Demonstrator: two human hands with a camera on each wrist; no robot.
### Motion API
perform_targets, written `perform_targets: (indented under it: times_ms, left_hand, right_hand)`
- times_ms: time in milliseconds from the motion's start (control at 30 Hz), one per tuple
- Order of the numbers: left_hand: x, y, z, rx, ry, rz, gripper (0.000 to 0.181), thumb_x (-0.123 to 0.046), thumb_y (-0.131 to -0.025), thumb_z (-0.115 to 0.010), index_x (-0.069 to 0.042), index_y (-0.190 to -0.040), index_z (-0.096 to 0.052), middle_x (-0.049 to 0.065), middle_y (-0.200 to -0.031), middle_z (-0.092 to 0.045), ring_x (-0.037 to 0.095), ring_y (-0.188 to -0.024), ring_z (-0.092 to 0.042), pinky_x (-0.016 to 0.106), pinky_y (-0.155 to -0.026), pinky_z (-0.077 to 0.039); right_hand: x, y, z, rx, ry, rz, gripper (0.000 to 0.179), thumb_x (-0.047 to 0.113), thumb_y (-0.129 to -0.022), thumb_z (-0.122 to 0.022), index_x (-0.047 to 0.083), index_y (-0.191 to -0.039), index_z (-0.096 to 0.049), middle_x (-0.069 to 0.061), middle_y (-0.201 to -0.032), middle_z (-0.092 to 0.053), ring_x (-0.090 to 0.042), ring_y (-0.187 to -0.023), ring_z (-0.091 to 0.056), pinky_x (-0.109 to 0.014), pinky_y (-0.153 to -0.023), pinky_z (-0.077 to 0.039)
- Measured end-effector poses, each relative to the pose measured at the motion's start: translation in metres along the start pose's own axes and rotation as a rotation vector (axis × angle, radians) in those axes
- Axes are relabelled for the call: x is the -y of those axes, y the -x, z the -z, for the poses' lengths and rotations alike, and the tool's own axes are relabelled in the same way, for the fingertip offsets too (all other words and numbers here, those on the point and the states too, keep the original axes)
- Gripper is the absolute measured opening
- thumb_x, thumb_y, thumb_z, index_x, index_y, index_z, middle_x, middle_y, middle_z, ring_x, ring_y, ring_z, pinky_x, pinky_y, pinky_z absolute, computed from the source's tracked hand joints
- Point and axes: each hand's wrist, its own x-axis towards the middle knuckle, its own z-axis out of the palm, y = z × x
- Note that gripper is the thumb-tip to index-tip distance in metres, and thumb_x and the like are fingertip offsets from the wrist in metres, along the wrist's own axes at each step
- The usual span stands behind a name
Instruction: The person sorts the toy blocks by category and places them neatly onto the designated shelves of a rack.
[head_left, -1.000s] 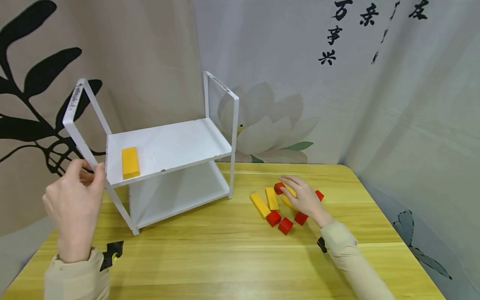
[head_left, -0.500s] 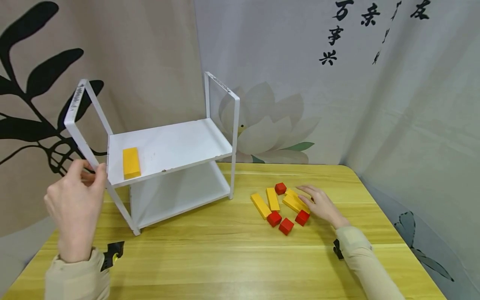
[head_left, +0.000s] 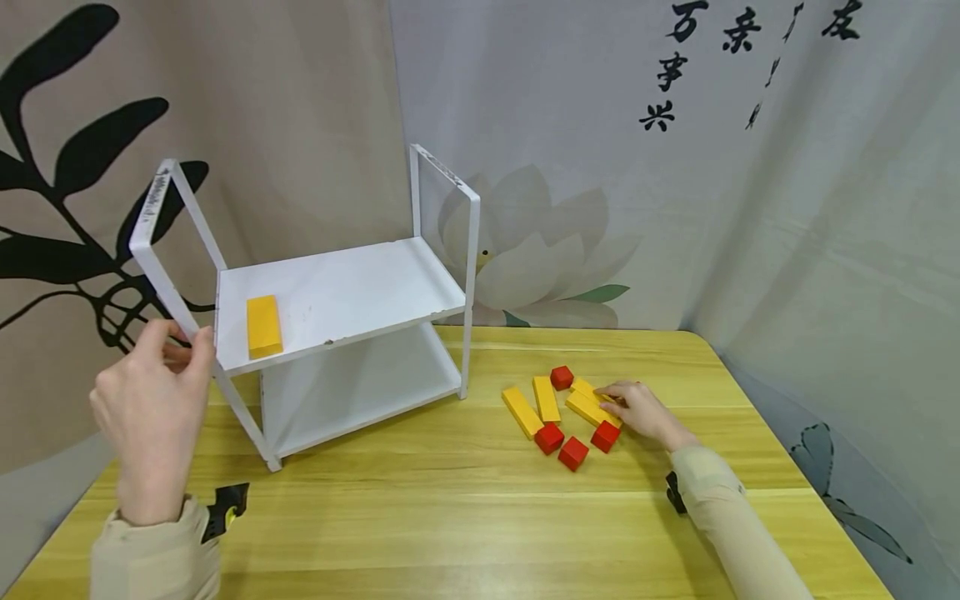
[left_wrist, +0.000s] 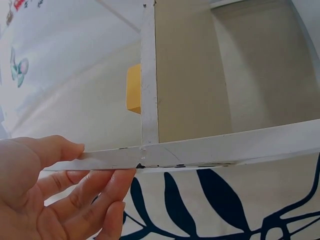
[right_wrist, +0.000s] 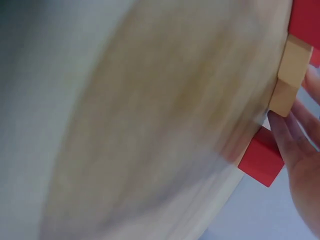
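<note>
A white two-tier shelf rack (head_left: 337,292) stands tilted on the left, with one yellow block (head_left: 264,327) lying on its upper board. My left hand (head_left: 153,408) pinches the rack's front left post; the left wrist view shows the thumb (left_wrist: 60,150) on one side of the white bar (left_wrist: 200,152) and the fingers on the other. On the right, my right hand (head_left: 641,412) has its fingertips around the end of a yellow block (head_left: 583,387) that lies against another yellow block (head_left: 588,408). A red cube (head_left: 605,436) sits just before the hand.
Two more yellow blocks (head_left: 521,412) lie left of the right hand. Several red cubes (head_left: 573,453) are scattered around them on the wooden table (head_left: 420,525). Printed curtains (head_left: 525,100) hang behind and to the right.
My right hand has drawn back to the right from over the blocks, uncovering them, then its fingers have closed in on a yellow block's end. The left hand stays on the post.
</note>
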Motion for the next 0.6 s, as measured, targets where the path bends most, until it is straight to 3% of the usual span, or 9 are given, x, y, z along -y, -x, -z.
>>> perform_targets:
  times_ms: [200, 367, 600]
  left_hand:
    - [-0.0005, 0.0005, 0.0002, -0.008, 0.006, -0.005, 0.033, -0.026, -0.094, -0.057, 0.007, -0.095, -0.061, 0.031, -0.081, -0.066, 0.046, -0.06, -0.055, 0.031, -0.053, -0.026]
    - [-0.0005, 0.0001, 0.0, -0.001, 0.002, 0.008, 0.033, -0.026, -0.094, -0.057, 0.007, -0.096, -0.061, 0.031, -0.083, -0.066, 0.046, -0.061, -0.054, 0.03, -0.054, -0.026]
    - [0.0003, 0.0, 0.0, 0.008, 0.003, 0.001, 0.033, -0.025, -0.094, -0.056, 0.007, -0.096, -0.06, 0.032, -0.083, -0.066, 0.047, -0.061, -0.055, 0.031, -0.054, -0.026]
  right_hand:
    - [-0.0011, -0.001, 0.0017, 0.004, 0.011, -0.01, 0.028, 0.007, -0.089, -0.064, -0.004, -0.114, -0.065, -0.023, -0.111, -0.066, -0.034, -0.096, -0.066, -0.043, -0.081, -0.054]
    - [-0.001, -0.0003, 0.0044, 0.03, 0.047, 0.027, 0.034, 0.002, -0.085, -0.067, -0.005, -0.118, -0.062, -0.024, -0.117, -0.062, -0.04, -0.107, -0.061, -0.051, -0.09, -0.048]
    - [-0.0037, 0.0016, 0.0045, 0.031, 0.082, 0.07, 0.039, -0.005, -0.079, -0.069, -0.007, -0.118, -0.062, -0.024, -0.118, -0.061, -0.04, -0.108, -0.06, -0.049, -0.089, -0.05]
